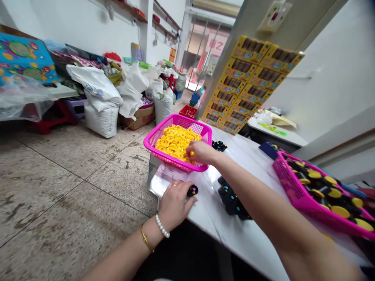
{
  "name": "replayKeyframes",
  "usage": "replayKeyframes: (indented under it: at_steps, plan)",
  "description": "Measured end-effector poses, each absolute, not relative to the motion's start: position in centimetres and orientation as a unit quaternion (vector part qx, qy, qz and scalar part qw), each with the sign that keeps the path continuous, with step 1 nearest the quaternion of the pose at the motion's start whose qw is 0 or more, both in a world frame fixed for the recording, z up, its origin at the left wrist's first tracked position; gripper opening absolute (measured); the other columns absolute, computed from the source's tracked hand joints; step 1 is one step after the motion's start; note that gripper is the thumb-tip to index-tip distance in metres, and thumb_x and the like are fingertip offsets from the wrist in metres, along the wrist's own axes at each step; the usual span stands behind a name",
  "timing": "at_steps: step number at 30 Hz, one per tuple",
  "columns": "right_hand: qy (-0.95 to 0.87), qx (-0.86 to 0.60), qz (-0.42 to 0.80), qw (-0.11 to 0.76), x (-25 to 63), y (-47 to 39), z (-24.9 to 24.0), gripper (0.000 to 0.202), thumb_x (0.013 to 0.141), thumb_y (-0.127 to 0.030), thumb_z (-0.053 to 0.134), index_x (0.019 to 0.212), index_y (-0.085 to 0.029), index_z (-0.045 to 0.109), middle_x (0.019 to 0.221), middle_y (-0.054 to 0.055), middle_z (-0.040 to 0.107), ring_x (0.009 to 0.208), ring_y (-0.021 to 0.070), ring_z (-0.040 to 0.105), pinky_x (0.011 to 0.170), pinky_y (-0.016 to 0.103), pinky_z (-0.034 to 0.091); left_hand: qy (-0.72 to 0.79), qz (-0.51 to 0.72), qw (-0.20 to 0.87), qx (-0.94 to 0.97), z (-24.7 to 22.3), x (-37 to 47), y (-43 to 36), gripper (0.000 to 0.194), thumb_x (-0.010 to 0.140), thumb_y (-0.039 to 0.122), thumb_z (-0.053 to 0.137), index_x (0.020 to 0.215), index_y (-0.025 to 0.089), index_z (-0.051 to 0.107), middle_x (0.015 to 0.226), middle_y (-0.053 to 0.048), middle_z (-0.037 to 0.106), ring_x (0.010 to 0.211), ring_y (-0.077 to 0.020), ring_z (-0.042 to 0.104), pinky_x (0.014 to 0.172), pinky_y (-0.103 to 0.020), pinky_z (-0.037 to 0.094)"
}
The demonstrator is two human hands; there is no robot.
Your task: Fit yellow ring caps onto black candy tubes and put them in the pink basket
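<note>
The left hand (175,203) grips a black tube (192,190), dotted end showing. At its 12 o'clock, yellow rings (175,139) fill the basket (206,134); the right hand (202,152), nearer, reaches among them, grip unclear.

White sacks (101,117), speckled floor (58,191), socket (275,16)

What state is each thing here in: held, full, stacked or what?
Left hand: closed around a black cylinder
Black cylinder: held, coloured spots showing
Right hand: dipped among yellow pieces, grip unclear
Yellow pieces: loose, heaped
Near pink basket: open-topped, well filled
Right-hand pink basket: filled with yellow-ended black cylinders
Yellow boxes: stacked in columns
</note>
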State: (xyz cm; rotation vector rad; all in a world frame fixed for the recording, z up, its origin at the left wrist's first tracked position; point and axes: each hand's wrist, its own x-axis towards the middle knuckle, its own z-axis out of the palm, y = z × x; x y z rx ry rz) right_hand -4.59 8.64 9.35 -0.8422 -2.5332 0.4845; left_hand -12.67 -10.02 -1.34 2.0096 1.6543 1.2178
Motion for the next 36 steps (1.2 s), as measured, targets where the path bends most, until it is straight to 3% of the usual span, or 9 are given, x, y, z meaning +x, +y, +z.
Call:
replayKeyframes:
  at_steps: [2, 5, 9, 11, 16, 19, 25, 33, 36]
  plan:
    - [-0.904, -0.311, 0.172, 0.238, -3.8, 8.2, 10.4, 0.016, 0.057, -0.015, 0.08, 0.057, -0.016, 0.065, 0.067, -0.002, 0.062, 0.062, 0.0089, 0.055, 0.061, 0.02, 0.042, 0.565, 0.422, 0.134, 0.696, -1.4, -12.7, -9.9, 0.037, 0.083, 0.022, 0.065, 0.118, 0.021, 0.055, 0.107, -0.007, 0.064, 0.102, -0.0257, 0.055, 0.09, -0.043, 0.045]
    - [-0.882, -0.344, 0.162, 0.278, -1.7, 5.1, 12.1, 0.009, 0.073, -0.022, 0.074, 0.07, -0.018, 0.066, 0.073, 0.0, 0.063, 0.067, 0.0119, 0.059, 0.06, 0.021, 0.044, 0.559, 0.429, 0.148, 0.694, -1.4, -12.8, -9.8, 0.033, 0.083, 0.023, 0.065, 0.115, 0.02, 0.057, 0.105, -0.007, 0.065, 0.1, -0.0251, 0.056, 0.09, -0.042, 0.045]
    - [-0.771, -0.434, 0.254, 0.391, 1.6, -3.8, 12.1, 0.02, 0.092, -0.038, 0.055, 0.085, -0.02, 0.059, 0.058, -0.003, 0.058, 0.038, 0.0085, 0.05, 0.036, 0.019, 0.037, 0.556, 0.434, 0.145, 0.693, -1.4, -12.9, -10.0, 0.035, 0.081, 0.026, 0.069, 0.113, 0.018, 0.06, 0.104, -0.008, 0.066, 0.102, -0.0261, 0.055, 0.091, -0.042, 0.045]
    - [-0.673, -0.482, 0.374, 0.418, 2.7, -7.9, 10.2, 0.025, 0.092, -0.045, 0.053, 0.085, -0.021, 0.056, 0.054, -0.003, 0.058, 0.029, 0.0092, 0.046, 0.027, 0.018, 0.03, 0.55, 0.429, 0.142, 0.703, -1.4, -13.0, -10.0, 0.034, 0.08, 0.026, 0.069, 0.112, 0.017, 0.061, 0.102, -0.008, 0.067, 0.103, -0.0266, 0.055, 0.091, -0.042, 0.044]
    - [-0.566, -0.477, 0.582, 0.337, 2.4, -10.1, 3.5, 0.034, 0.087, -0.049, 0.06, 0.103, -0.021, 0.052, 0.056, -0.003, 0.061, 0.028, 0.0091, 0.047, 0.026, 0.015, 0.028, 0.547, 0.419, 0.15, 0.709, -1.3, -13.2, -10.0, 0.027, 0.082, 0.024, 0.065, 0.109, 0.017, 0.062, 0.102, -0.007, 0.066, 0.101, -0.0248, 0.054, 0.092, -0.04, 0.043]
    - [-0.56, -0.476, 0.565, 0.375, 1.8, -8.1, 1.7, 0.036, 0.086, -0.045, 0.063, 0.109, -0.02, 0.05, 0.054, -0.006, 0.058, 0.028, 0.006, 0.04, 0.028, 0.013, 0.025, 0.554, 0.406, 0.156, 0.71, -1.1, -13.2, -9.9, 0.023, 0.082, 0.023, 0.065, 0.104, 0.017, 0.063, 0.1, -0.006, 0.064, 0.098, -0.0238, 0.054, 0.09, -0.039, 0.042]
    - [-0.588, -0.498, 0.535, 0.347, 1.9, -6.4, 1.8, 0.029, 0.085, -0.046, 0.064, 0.092, -0.018, 0.058, 0.048, -0.005, 0.053, 0.029, 0.0055, 0.035, 0.029, 0.015, 0.021, 0.575, 0.378, 0.163, 0.707, -0.3, -13.5, -10.0, 0.018, 0.081, 0.023, 0.065, 0.098, 0.019, 0.066, 0.092, -0.005, 0.06, 0.091, -0.0228, 0.053, 0.083, -0.036, 0.042]
    - [-0.613, -0.489, 0.505, 0.361, 2.4, -7.2, 1.1, 0.027, 0.085, -0.042, 0.066, 0.101, -0.021, 0.06, 0.061, -0.003, 0.056, 0.041, 0.0088, 0.044, 0.036, 0.02, 0.033, 0.55, 0.318, 0.193, 0.748, 0.5, -14.2, -9.3, 0.015, 0.084, 0.028, 0.063, 0.096, 0.019, 0.065, 0.081, -0.003, 0.061, 0.079, -0.0202, 0.055, 0.075, -0.033, 0.041]
    - [-0.602, -0.474, 0.541, 0.346, 2.5, -6.8, 1.3, 0.025, 0.083, -0.04, 0.068, 0.098, -0.022, 0.061, 0.062, -0.004, 0.054, 0.042, 0.0068, 0.04, 0.037, 0.018, 0.03, 0.556, 0.311, 0.185, 0.748, 0.4, -14.1, -9.2, 0.014, 0.086, 0.028, 0.062, 0.095, 0.019, 0.065, 0.082, -0.003, 0.062, 0.078, -0.02, 0.055, 0.074, -0.033, 0.041]
